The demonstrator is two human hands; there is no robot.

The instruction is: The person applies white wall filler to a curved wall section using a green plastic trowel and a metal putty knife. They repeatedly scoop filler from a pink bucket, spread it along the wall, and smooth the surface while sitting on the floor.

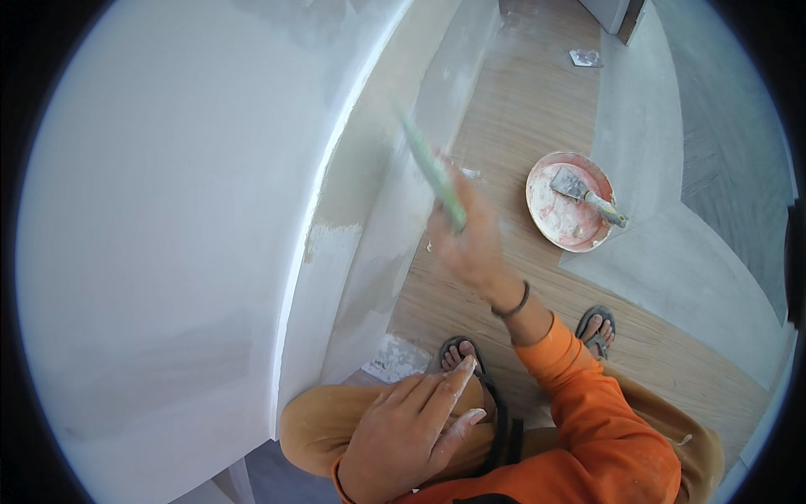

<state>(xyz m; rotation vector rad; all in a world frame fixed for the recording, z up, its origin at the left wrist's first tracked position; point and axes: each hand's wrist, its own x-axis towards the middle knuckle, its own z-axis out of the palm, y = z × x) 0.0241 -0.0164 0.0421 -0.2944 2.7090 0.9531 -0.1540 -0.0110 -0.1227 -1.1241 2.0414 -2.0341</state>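
My right hand [470, 227] is closed round a thin, flat, pale green tool [430, 168], seen nearly edge-on. Motion smears both, so its exact kind is unclear. The tool's far end points toward the low wall's grey patched strip [357, 160]; whether it touches the surface I cannot tell. Over my bent left knee lies my left hand [411, 424], empty, fingers stretched out and dusted with white. A round pinkish pan [537, 214] with white filler [561, 220] sits on the floor to the right. Across its rim leans a putty knife [573, 186].
A large white wall surface [168, 218] fills the left, with a bright edge beside the patched strip. My sandalled feet [598, 328] stand on the wood-look floor [529, 109]. A small crumpled wrapper [585, 58] lies farther off. Grey sheeting [714, 260] covers the right.
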